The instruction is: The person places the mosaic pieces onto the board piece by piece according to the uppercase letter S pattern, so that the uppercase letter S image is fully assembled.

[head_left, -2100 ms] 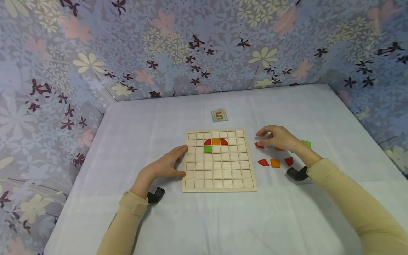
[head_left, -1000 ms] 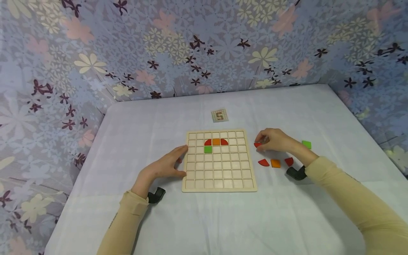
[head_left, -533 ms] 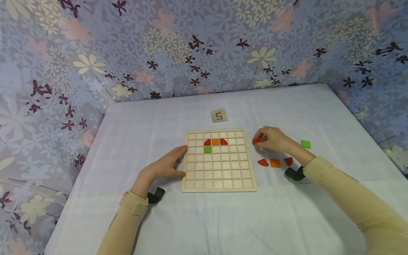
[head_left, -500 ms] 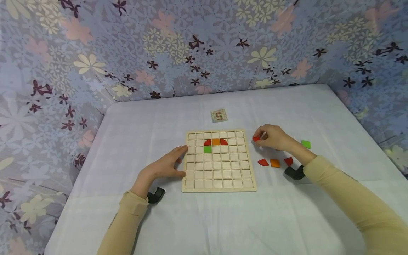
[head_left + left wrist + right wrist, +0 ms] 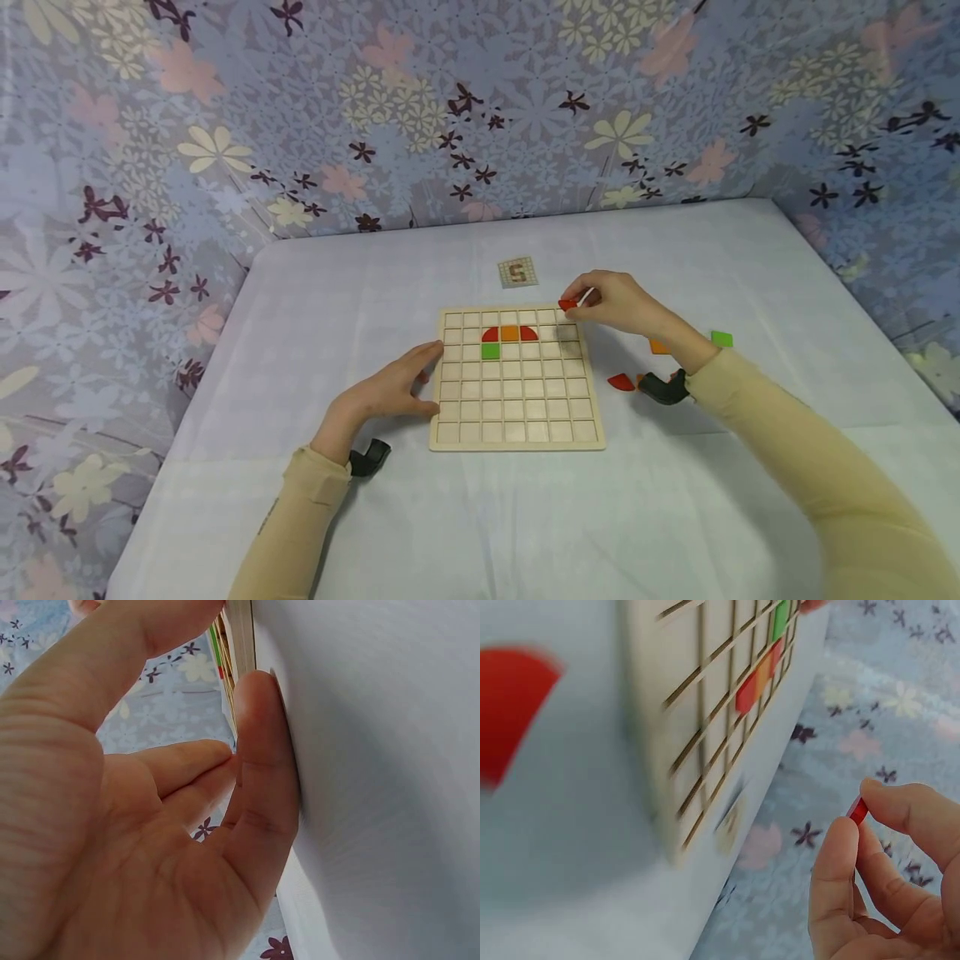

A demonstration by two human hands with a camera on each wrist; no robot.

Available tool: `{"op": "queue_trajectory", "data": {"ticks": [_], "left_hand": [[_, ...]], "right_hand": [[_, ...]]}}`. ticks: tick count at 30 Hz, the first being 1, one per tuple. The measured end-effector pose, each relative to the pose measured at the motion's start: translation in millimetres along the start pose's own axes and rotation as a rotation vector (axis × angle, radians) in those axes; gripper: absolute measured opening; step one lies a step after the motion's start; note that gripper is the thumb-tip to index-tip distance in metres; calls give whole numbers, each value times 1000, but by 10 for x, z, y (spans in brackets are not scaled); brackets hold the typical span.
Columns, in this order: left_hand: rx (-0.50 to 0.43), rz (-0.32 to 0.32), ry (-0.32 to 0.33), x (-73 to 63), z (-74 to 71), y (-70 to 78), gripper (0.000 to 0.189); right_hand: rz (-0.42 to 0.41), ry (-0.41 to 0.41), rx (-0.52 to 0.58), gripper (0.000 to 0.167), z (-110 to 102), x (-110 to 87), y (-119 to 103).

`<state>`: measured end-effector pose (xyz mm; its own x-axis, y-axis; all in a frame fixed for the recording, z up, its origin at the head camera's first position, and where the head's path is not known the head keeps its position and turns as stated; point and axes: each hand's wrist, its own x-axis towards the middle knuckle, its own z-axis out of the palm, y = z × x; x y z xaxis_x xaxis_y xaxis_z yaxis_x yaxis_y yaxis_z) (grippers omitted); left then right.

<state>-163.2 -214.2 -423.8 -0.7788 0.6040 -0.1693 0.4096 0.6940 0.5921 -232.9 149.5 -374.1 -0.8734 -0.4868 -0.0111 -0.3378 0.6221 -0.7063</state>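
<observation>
My right hand [image 5: 618,302] pinches a red quarter-circle tile [image 5: 567,305] between thumb and fingertips, above the far right corner of the wooden grid board [image 5: 525,408]. In the right wrist view, the tile [image 5: 857,811] shows edge-on. My left hand [image 5: 386,392] rests beside the board, thumb and fingers spread and touching its left edge. Set in the board's second row are a red quarter-circle [image 5: 490,335], an orange square [image 5: 510,333] and another red quarter-circle [image 5: 528,333]. A green square [image 5: 491,351] lies under the left one.
Behind the board lies a small card [image 5: 517,272] printed with an S-like figure on a grid. To the right are a loose red tile [image 5: 621,382], an orange tile [image 5: 660,347] and a green square [image 5: 722,339]. The right wrist's black mount [image 5: 666,387] partly covers other tiles.
The right hand has picked up the red quarter-circle tile from the table and carried it left and away, over the board's corner. The left hand has stayed in place.
</observation>
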Motion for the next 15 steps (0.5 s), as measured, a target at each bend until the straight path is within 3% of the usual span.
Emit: {"op": "queue_trajectory", "data": {"ticks": [10, 15], "left_hand": [[-12, 61, 18, -18, -13, 16, 89], [-23, 20, 1, -10, -9, 7, 91]], "right_hand": [[-96, -55, 51, 24, 290, 216, -336], [-131, -105, 85, 23, 486, 302, -448]]}}
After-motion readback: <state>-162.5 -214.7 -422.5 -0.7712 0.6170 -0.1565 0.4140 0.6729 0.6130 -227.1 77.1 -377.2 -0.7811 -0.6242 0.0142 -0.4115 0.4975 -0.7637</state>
